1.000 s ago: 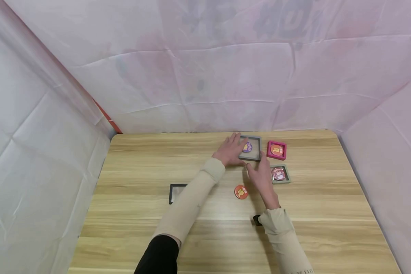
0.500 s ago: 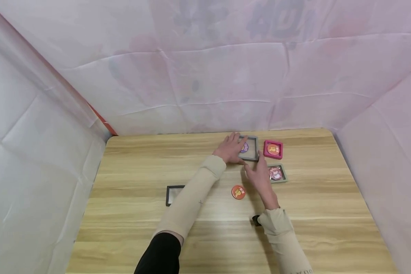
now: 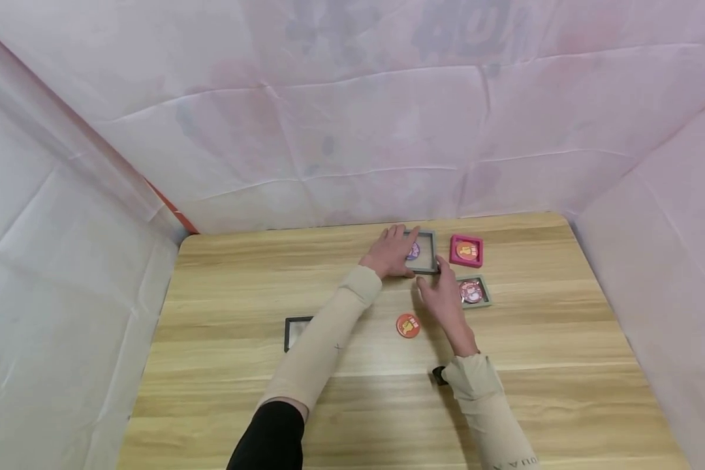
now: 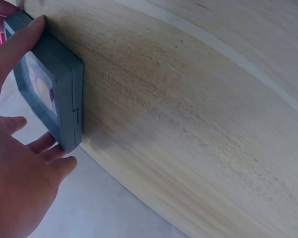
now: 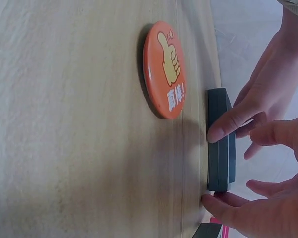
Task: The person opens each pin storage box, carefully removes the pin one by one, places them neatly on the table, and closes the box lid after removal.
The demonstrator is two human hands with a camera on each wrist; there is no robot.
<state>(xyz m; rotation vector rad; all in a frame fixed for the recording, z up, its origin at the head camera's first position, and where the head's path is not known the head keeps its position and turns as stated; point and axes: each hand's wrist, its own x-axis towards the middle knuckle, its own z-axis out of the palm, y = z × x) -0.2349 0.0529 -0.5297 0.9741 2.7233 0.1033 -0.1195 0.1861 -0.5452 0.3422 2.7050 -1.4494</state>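
A square grey display frame (image 3: 435, 251) with a clear pane and a purple round badge (image 3: 414, 250) lies near the table's back edge. My left hand (image 3: 390, 253) grips its left part. In the left wrist view, the thumb presses the near side of the frame (image 4: 73, 96) and fingers curl at the far side. My right hand (image 3: 446, 297) has thumb and forefinger spread, the forefinger right at the frame's near right corner. An orange round badge (image 3: 408, 326) with a yellow thumbs-up lies on the table before the hands, left of the right forearm.
A magenta frame (image 3: 467, 264) with an orange badge stands right of the grey one. Closer, a pale green frame (image 3: 484, 303) with a pinkish-red badge lies beside the right hand. A black frame (image 3: 288, 334) is partly under the left forearm. White sheets (image 3: 352, 143) enclose the wooden table (image 3: 223, 365).
The head view has tilted and shifted slightly. Both hands stay at the grey frame, and the gap between the two thumbs has widened a little.
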